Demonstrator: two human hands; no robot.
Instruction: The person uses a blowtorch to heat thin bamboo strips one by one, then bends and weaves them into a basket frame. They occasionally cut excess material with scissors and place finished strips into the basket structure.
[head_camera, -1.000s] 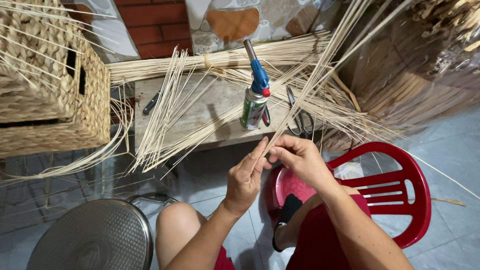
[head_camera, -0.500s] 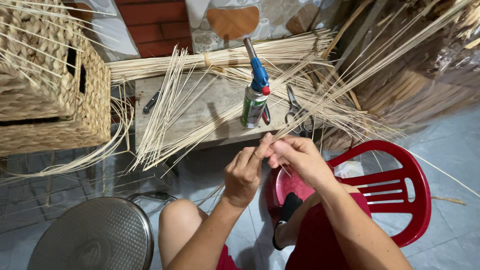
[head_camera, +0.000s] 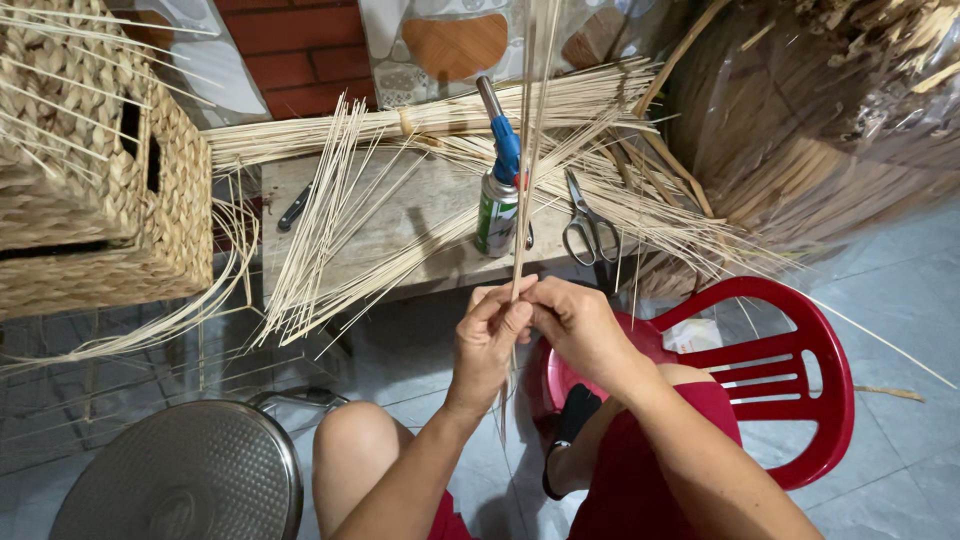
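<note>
Low bench (head_camera: 420, 262) ahead, strewn with reeds. Our left hand (head_camera: 490, 340) and right hand (head_camera: 575, 325) both pinch upright strands (head_camera: 530, 150). We judge a firm, even pinch keeps them aligned.

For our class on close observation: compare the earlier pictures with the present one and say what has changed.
The thin reed strands pinched by both hands swung from leaning right to nearly upright. The left hand and right hand kept their grip, close together. The gas torch, scissors and red chair stayed put.
</note>
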